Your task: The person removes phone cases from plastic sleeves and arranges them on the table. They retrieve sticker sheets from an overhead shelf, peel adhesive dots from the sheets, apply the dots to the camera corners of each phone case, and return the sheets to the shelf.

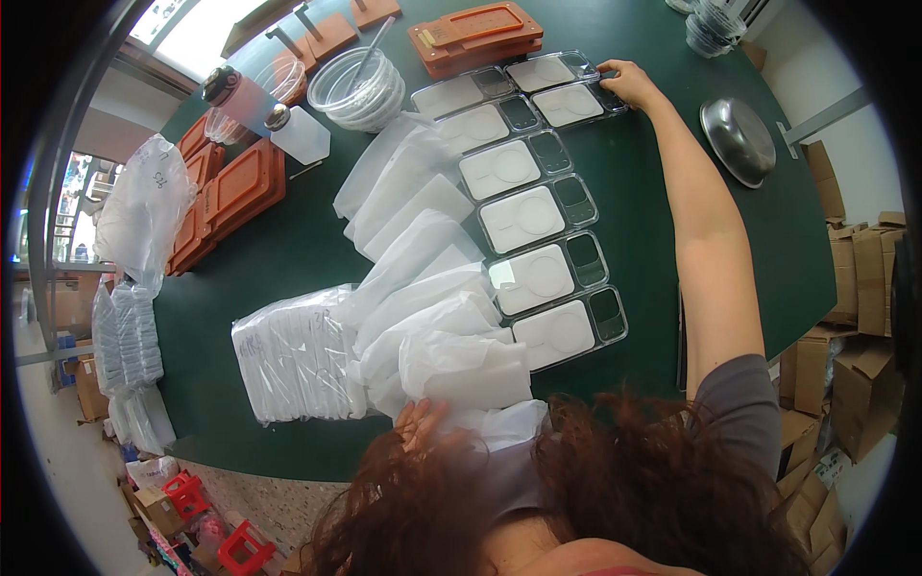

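Far off at the right end of the case layout, my right hand (pixel 629 84) has its fingers closed on the edge of a clear phone case (pixel 567 104) with a white panel and ring. Other clear phone cases (pixel 521 219) lie in a curving line toward me, with white ring panels and camera cutouts. Along their left side fan out overlapping translucent white sleeves (pixel 466 370). At the near end of these sleeves rests my left hand (pixel 420 424), fingers apart against them; hair covers part of it. A plastic-wrapped stack of sleeves (pixel 293 355) sits to the left.
Orange fixtures (pixel 240 187) stand at left, and another orange fixture (pixel 475 36) at the back. Nearby are clear round tubs (pixel 357 91), a pink bottle (pixel 240 101) and a white bottle (pixel 300 134). A metal bowl (pixel 738 141) lies right of my arm. Cardboard boxes (pixel 864 278) line the right.
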The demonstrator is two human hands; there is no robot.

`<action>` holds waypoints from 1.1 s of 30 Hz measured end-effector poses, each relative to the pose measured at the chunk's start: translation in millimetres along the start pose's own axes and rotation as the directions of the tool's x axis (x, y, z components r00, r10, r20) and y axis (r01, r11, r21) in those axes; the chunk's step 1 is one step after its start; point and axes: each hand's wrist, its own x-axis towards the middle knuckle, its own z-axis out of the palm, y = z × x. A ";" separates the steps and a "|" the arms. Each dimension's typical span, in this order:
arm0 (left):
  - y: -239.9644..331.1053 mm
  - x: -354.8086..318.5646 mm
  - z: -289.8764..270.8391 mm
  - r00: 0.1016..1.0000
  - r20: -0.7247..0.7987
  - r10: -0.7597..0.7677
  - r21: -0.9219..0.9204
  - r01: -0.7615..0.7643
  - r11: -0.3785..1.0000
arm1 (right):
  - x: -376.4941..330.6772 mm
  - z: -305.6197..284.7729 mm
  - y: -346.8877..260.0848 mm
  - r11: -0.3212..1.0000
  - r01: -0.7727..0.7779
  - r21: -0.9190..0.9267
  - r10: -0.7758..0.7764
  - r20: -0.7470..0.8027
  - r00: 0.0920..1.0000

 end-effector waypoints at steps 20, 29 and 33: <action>41.5 -56.9 12.7 0.956 -0.238 -0.169 -0.200 0.122 0.972 | -445.5 40.0 -93.8 0.648 0.738 0.189 -0.713 0.490 0.501; 43.8 -77.1 12.1 0.938 -0.288 -0.194 -0.168 0.150 0.974 | -488.4 79.7 -96.1 0.484 0.873 0.055 -0.846 0.284 0.451; 55.6 -69.3 -14.9 0.997 0.031 -0.071 -0.170 0.075 0.983 | -483.7 100.3 -80.0 0.404 0.915 0.006 -0.895 0.209 0.394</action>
